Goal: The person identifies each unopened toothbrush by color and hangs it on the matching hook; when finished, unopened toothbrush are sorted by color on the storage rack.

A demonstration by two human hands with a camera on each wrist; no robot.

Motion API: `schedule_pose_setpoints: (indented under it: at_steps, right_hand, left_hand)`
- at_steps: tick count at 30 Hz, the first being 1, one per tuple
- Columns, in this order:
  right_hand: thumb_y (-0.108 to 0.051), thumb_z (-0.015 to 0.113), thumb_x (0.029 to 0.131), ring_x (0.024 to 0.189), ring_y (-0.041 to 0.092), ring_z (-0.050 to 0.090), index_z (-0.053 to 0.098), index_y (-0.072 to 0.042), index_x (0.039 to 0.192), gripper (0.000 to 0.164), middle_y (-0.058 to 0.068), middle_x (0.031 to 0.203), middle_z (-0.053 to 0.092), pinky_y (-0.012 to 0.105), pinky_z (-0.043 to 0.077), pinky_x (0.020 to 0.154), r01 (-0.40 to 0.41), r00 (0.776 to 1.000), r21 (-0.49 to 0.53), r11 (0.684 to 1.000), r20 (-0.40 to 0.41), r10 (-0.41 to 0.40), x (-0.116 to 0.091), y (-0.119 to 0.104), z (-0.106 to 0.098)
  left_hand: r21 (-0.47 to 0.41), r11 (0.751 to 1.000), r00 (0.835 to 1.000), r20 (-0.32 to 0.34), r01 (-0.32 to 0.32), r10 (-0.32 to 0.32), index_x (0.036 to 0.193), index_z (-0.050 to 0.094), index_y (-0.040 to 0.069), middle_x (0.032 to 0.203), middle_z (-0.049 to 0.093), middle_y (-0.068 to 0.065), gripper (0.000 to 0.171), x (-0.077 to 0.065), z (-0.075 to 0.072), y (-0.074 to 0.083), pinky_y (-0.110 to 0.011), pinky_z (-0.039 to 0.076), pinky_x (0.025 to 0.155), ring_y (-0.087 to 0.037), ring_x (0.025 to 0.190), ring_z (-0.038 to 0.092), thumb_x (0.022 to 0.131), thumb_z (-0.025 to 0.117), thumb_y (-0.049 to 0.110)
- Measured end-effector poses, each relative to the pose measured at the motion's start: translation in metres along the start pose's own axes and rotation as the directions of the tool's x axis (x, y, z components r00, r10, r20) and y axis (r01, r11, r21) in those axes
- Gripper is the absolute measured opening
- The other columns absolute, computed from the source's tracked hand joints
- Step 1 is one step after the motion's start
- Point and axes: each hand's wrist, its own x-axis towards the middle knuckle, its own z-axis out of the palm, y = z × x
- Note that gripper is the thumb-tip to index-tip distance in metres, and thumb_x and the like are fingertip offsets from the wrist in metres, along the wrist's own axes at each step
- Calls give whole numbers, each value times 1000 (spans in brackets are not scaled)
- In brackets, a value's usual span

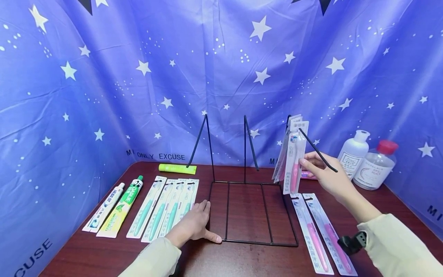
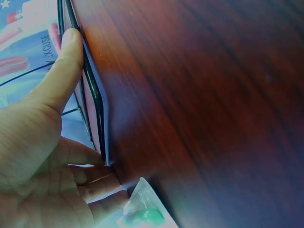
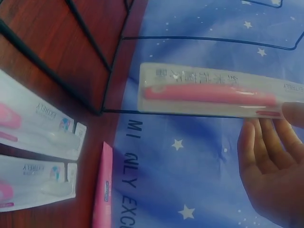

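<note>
A black wire rack (image 1: 249, 242) with several upright prongs stands on the table. My right hand (image 1: 328, 173) pinches the edge of a packaged pink toothbrush (image 1: 295, 161), upright at the rack's right prong. Behind it, at least one more toothbrush package (image 1: 282, 154) hangs on that prong, mostly hidden. In the right wrist view, the pink handle (image 3: 209, 94) shows through the clear pack, with thumb and fingers on its edge. My left hand (image 1: 194, 225) rests at the base's front left corner, its thumb (image 2: 71, 61) stretched along the wire and its fingers extended.
Several packaged green toothbrushes (image 1: 147, 209) lie left of the rack, beside white (image 1: 105, 209) and green-yellow (image 1: 121, 207) toothpaste tubes. A yellow-green tube (image 1: 177, 168) lies behind. Two pink toothbrush packs (image 1: 313, 234), a pink tube (image 3: 103, 190) and two bottles (image 1: 375, 165) are at the right.
</note>
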Motion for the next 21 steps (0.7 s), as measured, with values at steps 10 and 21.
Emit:
schedule_pose_setpoints:
  at_steps: [10,21]
  right_hand:
    - [-29,54,92,83,-3,54,59,-6,110,30,5,100,63,20,45,66,2,1000,-168,986,9,-1,-7,18,-14]
    - [-28,56,91,82,2,57,56,4,113,39,21,105,61,31,51,65,-198,961,-157,968,165,223,-37,74,-35]
  left_hand:
    - [-13,1000,1000,3,15,-15,136,30,-11,140,29,-26,117,-1,0,1,-42,29,102,-36,127,30,57,67,67]
    - [-16,1000,1000,-7,7,-7,134,30,-13,139,30,-27,117,0,1,0,-42,30,101,-38,126,32,57,68,66]
